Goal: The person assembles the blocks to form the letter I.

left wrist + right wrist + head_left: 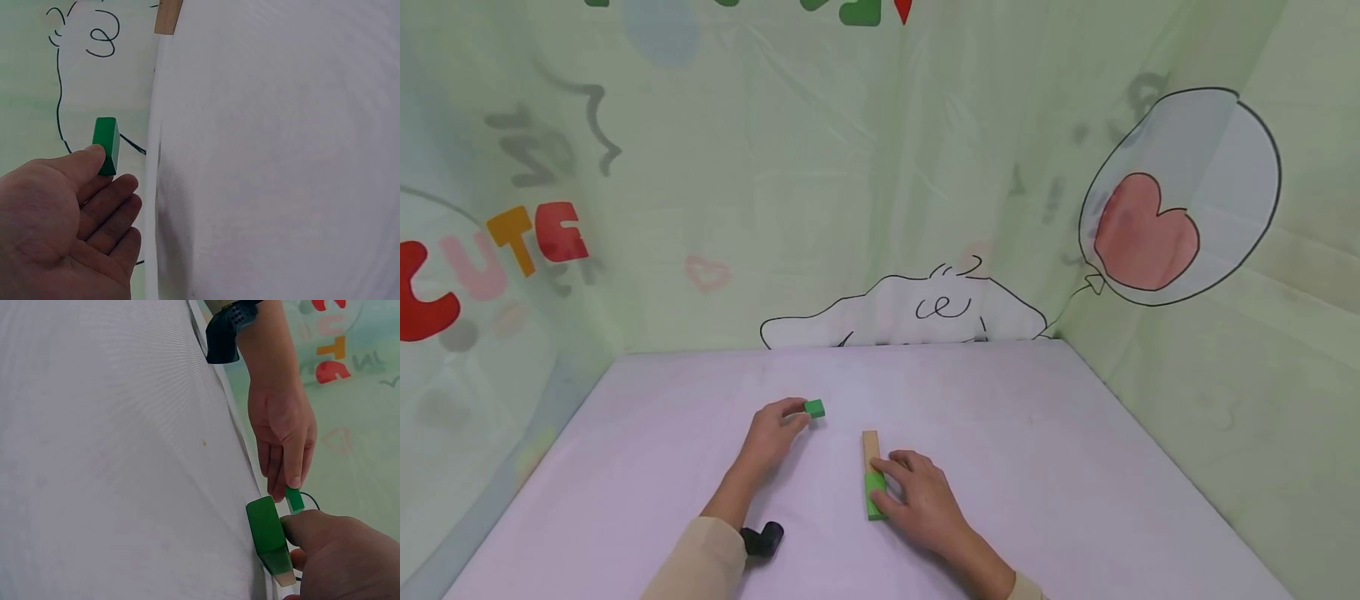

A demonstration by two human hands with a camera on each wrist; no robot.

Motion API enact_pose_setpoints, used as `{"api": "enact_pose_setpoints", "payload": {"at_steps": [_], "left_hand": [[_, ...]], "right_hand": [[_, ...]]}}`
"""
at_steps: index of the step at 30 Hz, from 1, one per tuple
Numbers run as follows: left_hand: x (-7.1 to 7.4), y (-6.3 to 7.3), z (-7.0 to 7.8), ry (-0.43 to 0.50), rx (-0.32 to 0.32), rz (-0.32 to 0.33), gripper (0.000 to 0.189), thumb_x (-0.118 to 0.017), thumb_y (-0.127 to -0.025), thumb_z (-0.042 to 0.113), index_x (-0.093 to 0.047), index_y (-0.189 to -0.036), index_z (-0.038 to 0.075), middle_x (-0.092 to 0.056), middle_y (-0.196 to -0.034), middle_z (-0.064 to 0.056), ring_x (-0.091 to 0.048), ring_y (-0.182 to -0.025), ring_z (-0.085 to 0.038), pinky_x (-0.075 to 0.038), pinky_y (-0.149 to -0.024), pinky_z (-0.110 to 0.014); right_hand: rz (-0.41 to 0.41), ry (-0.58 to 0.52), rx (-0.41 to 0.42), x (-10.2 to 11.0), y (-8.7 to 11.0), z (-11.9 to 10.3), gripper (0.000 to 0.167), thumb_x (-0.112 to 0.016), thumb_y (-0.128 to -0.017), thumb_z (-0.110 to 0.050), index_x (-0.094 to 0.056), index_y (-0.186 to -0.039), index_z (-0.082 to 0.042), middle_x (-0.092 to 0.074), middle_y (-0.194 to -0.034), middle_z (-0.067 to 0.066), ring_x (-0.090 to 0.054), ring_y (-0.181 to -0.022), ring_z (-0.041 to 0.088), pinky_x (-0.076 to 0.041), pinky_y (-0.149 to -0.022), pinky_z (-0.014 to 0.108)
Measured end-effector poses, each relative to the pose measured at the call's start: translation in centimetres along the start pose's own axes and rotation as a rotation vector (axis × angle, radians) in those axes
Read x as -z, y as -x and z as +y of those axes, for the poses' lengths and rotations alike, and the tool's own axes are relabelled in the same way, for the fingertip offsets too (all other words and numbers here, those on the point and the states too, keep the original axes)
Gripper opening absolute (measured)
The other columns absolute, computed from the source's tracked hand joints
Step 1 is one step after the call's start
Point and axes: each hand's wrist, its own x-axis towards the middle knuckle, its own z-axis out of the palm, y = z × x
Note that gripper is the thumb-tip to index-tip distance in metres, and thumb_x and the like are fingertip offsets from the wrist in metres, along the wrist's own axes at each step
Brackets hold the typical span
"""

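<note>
My left hand (772, 435) pinches a small green block (815, 408) between thumb and fingers, above the far part of the table. In the left wrist view, the thumb presses that block while the other fingers extend loosely below. A tan wooden block (870, 448) and a second green block (875, 507) lie end to end on the table, the green one nearer me. My right hand (927, 504) reaches over them from the right, its fingers loosely bent. Its thumb touches the green block's top and its index fingertip is by the joint between the two.
A pale cloth covers the table (1037, 467). Printed curtains (850, 183) enclose its back and sides. A black device (763, 542) sits at the left wrist by the beige sleeve (703, 560).
</note>
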Motion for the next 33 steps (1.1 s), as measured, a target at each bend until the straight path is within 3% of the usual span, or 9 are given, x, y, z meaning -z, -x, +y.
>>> {"api": "enact_pose_setpoints", "payload": {"at_steps": [33], "left_hand": [[-1.3, -0.6, 0.8, 0.006, -0.020, -0.024, 0.041, -0.064, -0.102, 0.021, -0.063, -0.140, 0.006, -0.065, -0.141, -0.015, -0.048, -0.144, -0.040, -0.038, -0.119, -0.059]], "right_hand": [[-0.014, 0.010, -0.001, 0.3, 0.2, -0.3, 0.045, -0.072, -0.093, -0.038, -0.070, -0.134, -0.021, -0.063, -0.136, 0.011, -0.056, -0.131, 0.032, -0.046, -0.109, 0.059]]}}
